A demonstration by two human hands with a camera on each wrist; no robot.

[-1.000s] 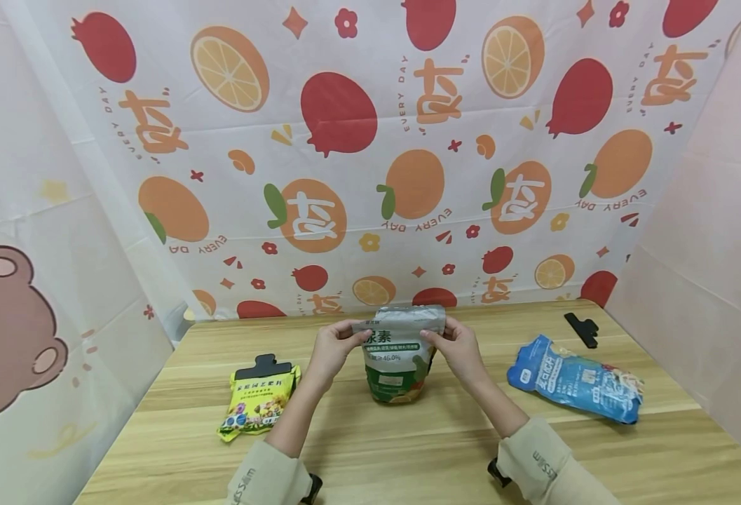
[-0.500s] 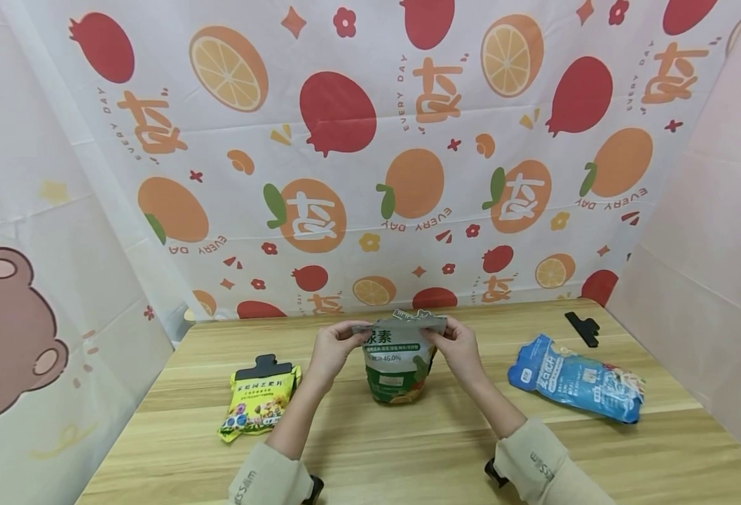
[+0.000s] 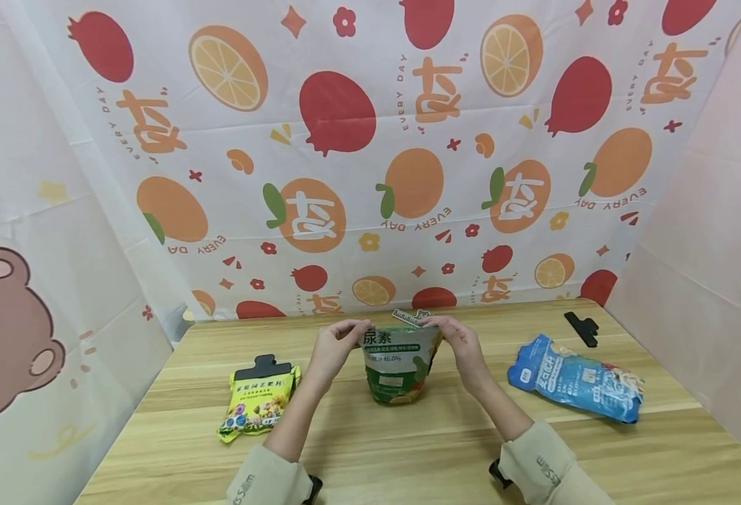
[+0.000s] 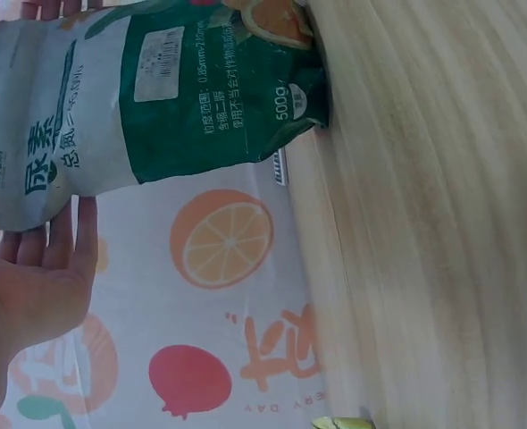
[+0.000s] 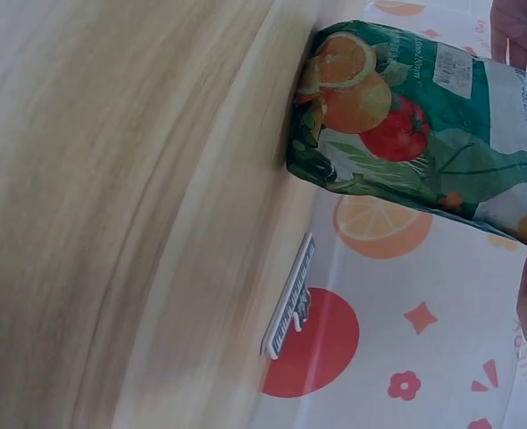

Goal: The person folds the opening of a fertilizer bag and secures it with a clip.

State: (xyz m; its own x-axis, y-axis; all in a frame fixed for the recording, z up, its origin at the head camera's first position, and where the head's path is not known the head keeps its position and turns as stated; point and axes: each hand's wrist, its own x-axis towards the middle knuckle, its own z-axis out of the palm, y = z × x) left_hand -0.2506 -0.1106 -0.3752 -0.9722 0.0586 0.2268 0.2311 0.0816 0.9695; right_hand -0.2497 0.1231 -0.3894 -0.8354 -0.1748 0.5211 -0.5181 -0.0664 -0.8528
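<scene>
A green and silver fertilizer bag [image 3: 395, 375] stands upright on the table in the head view, with vegetables and fruit printed on its front and "500g" near its base in the left wrist view. My left hand [image 3: 334, 348] pinches its upper left corner between thumb and fingers. At the upper right corner my right hand [image 3: 465, 351] pinches the edge in the same way. In the left wrist view, the left hand's fingers [image 4: 58, 241] reach behind the bag's top. A flat white clip [image 3: 406, 318] with a piano-key pattern lies behind the bag, partly hidden by it.
On the left lies a yellow packet [image 3: 258, 407] with a black clip [image 3: 264, 366] on its top. A blue packet [image 3: 578, 379] lies on the right, and another black clip [image 3: 582, 330] rests behind it. A printed curtain [image 3: 357, 175] hangs along the table's back edge.
The bag's silver top stood up, then tipped forward as a grey strip. Now that strip no longer shows, the top edge sits lower and the piano-key clip is visible behind it.
</scene>
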